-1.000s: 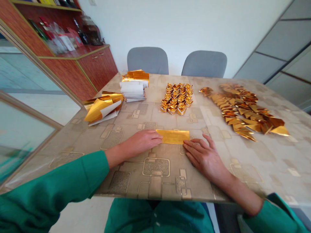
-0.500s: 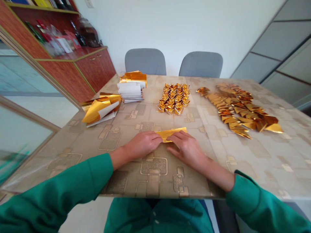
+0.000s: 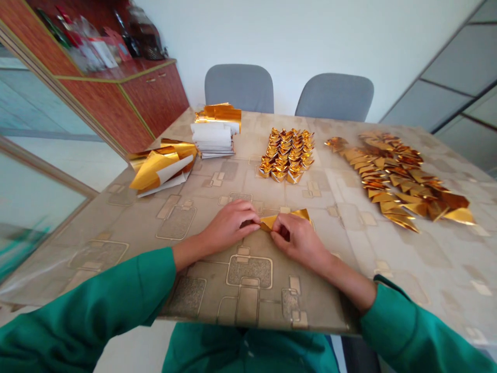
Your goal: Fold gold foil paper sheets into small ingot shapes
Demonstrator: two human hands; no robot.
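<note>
A folded strip of gold foil paper (image 3: pixel 267 223) lies on the table in front of me, its left end now narrowed to a slanted point. My left hand (image 3: pixel 236 220) pinches that left tip between thumb and fingers. Curled over the middle of the strip, my right hand (image 3: pixel 297 238) grips it with thumb and forefinger and hides part of it. The strip's far right corner shows behind my right knuckles. Beyond my hands stand close rows of folded gold paper ingots (image 3: pixel 287 155).
Loose gold sheets (image 3: pixel 163 168) and a stack of white-backed paper (image 3: pixel 213 140) lie at left. Many flat folded gold pieces (image 3: pixel 404 181) spread in overlapping rows at right. Two grey chairs (image 3: pixel 238 88) stand behind the patterned table (image 3: pixel 248 290); a wooden cabinet (image 3: pixel 143 103) is back left.
The strip's left end has gone from straight to slanted. My left fingers have drawn to its tip, and my right hand has curled from stretched fingers into a pinch. The view has shifted slightly.
</note>
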